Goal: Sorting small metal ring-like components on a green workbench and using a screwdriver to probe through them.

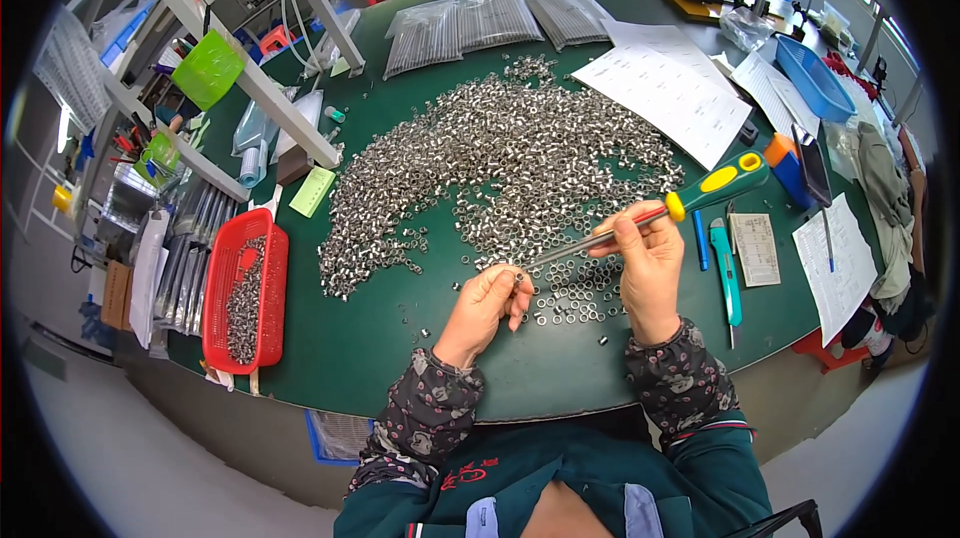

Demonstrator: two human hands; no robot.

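Observation:
My right hand (650,273) is closed around the metal shaft of a screwdriver-like tool with a green and yellow handle (722,184). Its handle points up to the right, and the shaft slants down toward my left hand. Pinched between the thumb and fingers of my left hand (482,312) is a small metal ring (519,279), with the tool's tip at or very close to it. Whether the tip sits inside the ring I cannot tell. Beyond both hands spreads a big pile of short metal rings (530,138); some loose rings (570,300) lie between my hands on the green table (400,378).
A red basket (279,278) with more rings stands at the left. Bagged metal rods (500,20) lie at the back. Paper sheets (665,98) cover the far right, near a blue tray (812,80). A teal utility knife (727,278) and blue pen (701,240) are right of my hand.

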